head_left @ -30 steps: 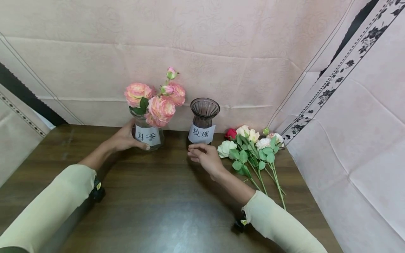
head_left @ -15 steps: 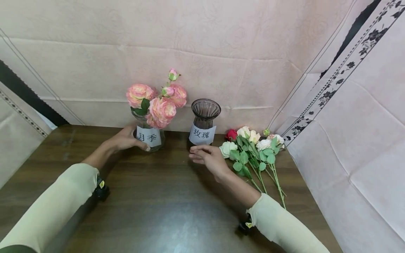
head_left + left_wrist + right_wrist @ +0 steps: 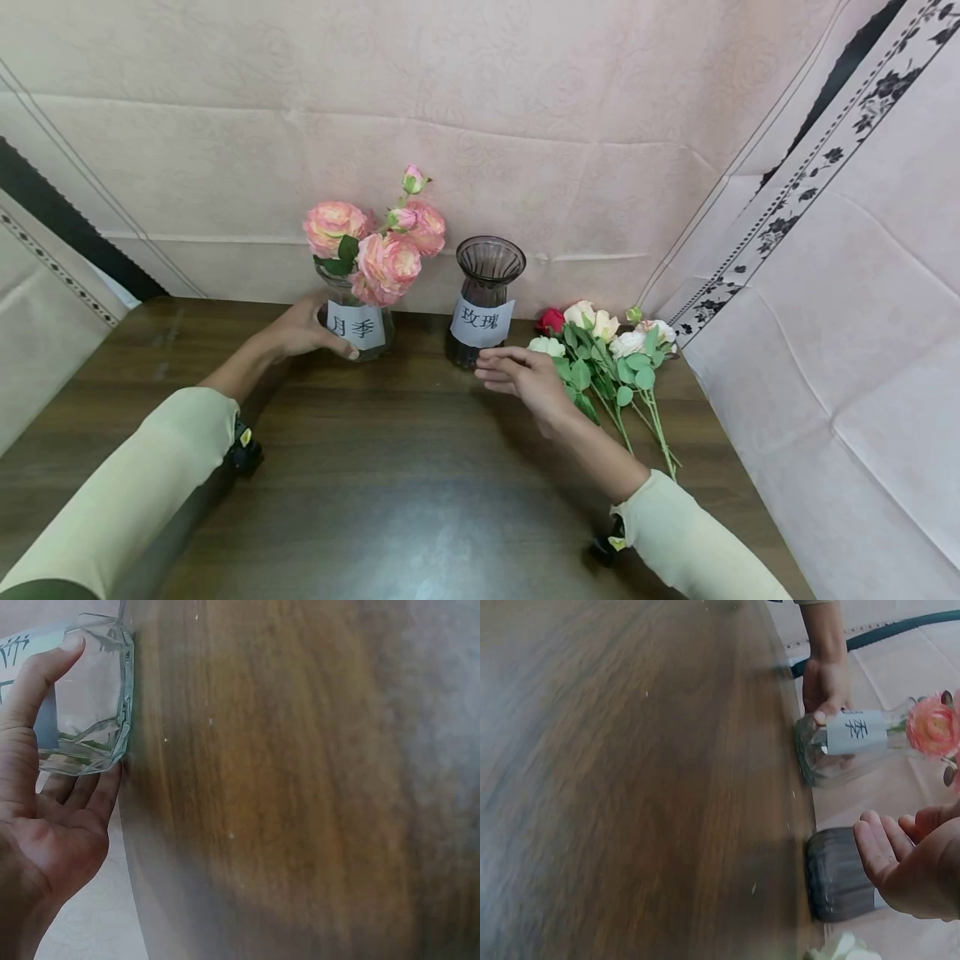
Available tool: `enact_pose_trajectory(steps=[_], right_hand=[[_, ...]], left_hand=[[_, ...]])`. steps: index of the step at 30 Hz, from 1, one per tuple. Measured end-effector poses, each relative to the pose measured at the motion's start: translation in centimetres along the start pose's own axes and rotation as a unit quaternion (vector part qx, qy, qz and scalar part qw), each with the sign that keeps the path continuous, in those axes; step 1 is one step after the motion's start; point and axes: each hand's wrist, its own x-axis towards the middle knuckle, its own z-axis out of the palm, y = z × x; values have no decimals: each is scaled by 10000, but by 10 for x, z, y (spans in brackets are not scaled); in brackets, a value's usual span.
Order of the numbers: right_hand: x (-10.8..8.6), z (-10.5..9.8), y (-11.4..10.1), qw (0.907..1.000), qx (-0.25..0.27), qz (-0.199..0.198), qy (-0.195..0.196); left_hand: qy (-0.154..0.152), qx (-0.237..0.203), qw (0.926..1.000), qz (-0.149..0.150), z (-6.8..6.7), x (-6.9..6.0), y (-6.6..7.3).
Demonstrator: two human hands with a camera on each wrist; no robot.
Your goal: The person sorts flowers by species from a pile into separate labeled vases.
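Your right hand [image 3: 528,383] — nearest in the head view — holds nothing; its fingers are loosely bent in front of the base of the dark vase [image 3: 483,287]. Contact with that glass cannot be told. Advisable: keep those fingertips low and clear of it until you have reason to touch, since a nudge could shift it.

Your left hand [image 3: 300,329] grasps the clear vase [image 3: 90,694] low on its body, thumb across the front by the lower edge of its paper label [image 3: 356,325], fingers round the side and back. The step in hand reads as steadying this vase. The hold is judged sound: keep the base flat on the table [image 3: 337,467], push from low down rather than at the neck, and spare the label from rubbing, as the blooms likely make it top-heavy.

Condition of the clear vase: upright near the table's far edge, left of the dark vase and apart from it; thick faceted base, label bearing dark characters, green stems showing through the glass. Above the mouth stand pink flowers [image 3: 386,267] — full, ruffled heads and smaller buds — leaning right, with the pale cloth [image 3: 480,108] behind
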Motion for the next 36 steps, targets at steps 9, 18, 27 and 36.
enact_pose_trajectory(steps=[9,18,27,36], right_hand=[[-6,-33,-7,9999,10,5,169],[-14,-70,-9,9993,27,148,328],[-26,-100,-7,9989,30,150,442],[-35,-129,-3,9984,185,123,526]], left_hand=[[4,89,9999,-102,-1,0,1],[22,83,9999,-71,0,0,0],[17,194,9998,-26,-2,1,1],[-24,137,9999,-85,0,0,1]])
